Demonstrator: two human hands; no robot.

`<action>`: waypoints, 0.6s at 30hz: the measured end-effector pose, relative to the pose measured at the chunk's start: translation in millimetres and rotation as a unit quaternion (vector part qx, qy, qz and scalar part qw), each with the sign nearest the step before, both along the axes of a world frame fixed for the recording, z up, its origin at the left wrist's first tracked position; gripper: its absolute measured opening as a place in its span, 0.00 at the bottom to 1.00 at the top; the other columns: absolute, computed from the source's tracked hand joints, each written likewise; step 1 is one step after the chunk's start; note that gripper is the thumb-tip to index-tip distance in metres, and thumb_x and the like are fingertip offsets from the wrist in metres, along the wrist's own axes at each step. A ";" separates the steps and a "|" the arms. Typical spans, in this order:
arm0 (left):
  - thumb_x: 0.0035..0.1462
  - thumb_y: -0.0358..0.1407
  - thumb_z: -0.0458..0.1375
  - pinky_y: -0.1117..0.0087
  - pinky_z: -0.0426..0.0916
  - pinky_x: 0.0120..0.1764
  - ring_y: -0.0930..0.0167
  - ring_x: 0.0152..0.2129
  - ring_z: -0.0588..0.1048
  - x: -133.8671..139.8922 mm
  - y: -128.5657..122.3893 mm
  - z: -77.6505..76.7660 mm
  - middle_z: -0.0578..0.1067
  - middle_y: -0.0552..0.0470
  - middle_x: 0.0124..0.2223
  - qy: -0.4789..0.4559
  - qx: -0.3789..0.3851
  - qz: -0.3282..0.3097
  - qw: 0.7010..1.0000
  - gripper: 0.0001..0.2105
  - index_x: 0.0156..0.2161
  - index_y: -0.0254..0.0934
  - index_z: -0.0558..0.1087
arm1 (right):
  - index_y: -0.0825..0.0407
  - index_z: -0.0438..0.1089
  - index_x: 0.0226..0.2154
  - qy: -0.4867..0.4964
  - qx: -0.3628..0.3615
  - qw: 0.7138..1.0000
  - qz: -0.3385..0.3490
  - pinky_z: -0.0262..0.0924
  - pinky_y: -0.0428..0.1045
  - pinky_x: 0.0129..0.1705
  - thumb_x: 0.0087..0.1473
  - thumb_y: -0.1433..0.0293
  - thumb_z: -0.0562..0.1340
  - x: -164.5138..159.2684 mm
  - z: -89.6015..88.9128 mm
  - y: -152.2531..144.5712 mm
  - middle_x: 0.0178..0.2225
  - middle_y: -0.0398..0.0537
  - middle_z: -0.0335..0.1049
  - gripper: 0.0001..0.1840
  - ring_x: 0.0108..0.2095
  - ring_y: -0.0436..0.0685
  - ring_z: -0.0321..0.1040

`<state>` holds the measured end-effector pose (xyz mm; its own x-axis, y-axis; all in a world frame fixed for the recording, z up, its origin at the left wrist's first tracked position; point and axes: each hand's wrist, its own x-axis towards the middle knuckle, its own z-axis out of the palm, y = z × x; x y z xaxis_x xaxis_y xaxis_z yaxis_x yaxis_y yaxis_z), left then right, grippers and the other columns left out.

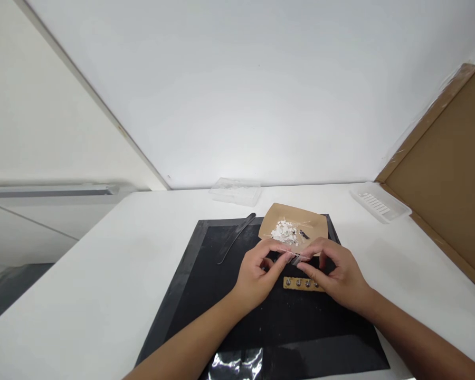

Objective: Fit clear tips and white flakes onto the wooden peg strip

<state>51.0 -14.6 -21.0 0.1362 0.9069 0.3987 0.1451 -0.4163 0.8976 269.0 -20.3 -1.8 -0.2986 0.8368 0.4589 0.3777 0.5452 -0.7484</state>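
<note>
My left hand [257, 275] and my right hand [334, 272] meet over a black mat [206, 295], pinching a small clear piece [295, 258] between their fingertips. Just below the fingers lies a tan strip [291, 284] with a row of small metal studs. Behind the hands a brown paper sheet [314, 224] holds a heap of small white bits [285, 232] and a small dark item [304, 234]. Exactly what the clear piece is stays too small to tell.
Long metal tweezers [236, 236] lie on the mat's far left part. A clear plastic box [235, 191] and a clear tray [380, 202] stand on the white table [103, 264] at the back. A cardboard panel [447, 169] leans at right. Clear film [237, 364] lies on the mat's near edge.
</note>
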 end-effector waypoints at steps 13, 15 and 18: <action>0.65 0.36 0.64 0.80 0.71 0.22 0.73 0.29 0.78 2.7 -2.6 2.9 0.80 0.48 0.39 0.014 0.008 -0.004 1.000 0.05 0.40 0.37 0.80 | 0.48 0.73 0.47 -0.115 0.211 0.969 -0.050 0.74 0.50 0.36 0.60 0.62 0.73 3.1 -4.6 0.6 0.39 0.48 0.80 0.16 0.38 0.57 0.79; 0.65 0.36 0.64 0.80 0.71 0.21 0.74 0.27 0.77 2.5 -2.8 2.3 0.79 0.48 0.39 0.009 0.002 -0.008 1.000 0.05 0.41 0.37 0.81 | 0.48 0.72 0.50 -0.119 0.230 0.964 -0.052 0.74 0.51 0.37 0.60 0.64 0.73 2.9 -5.4 1.0 0.40 0.48 0.80 0.17 0.39 0.57 0.79; 0.66 0.37 0.64 0.79 0.71 0.19 0.76 0.24 0.76 2.1 -3.1 0.2 0.79 0.48 0.39 -0.002 -0.007 -0.013 1.000 0.06 0.42 0.36 0.81 | 0.49 0.72 0.50 -0.113 0.234 0.965 -0.040 0.75 0.51 0.39 0.61 0.66 0.73 2.4 -5.3 1.2 0.40 0.49 0.80 0.17 0.40 0.57 0.79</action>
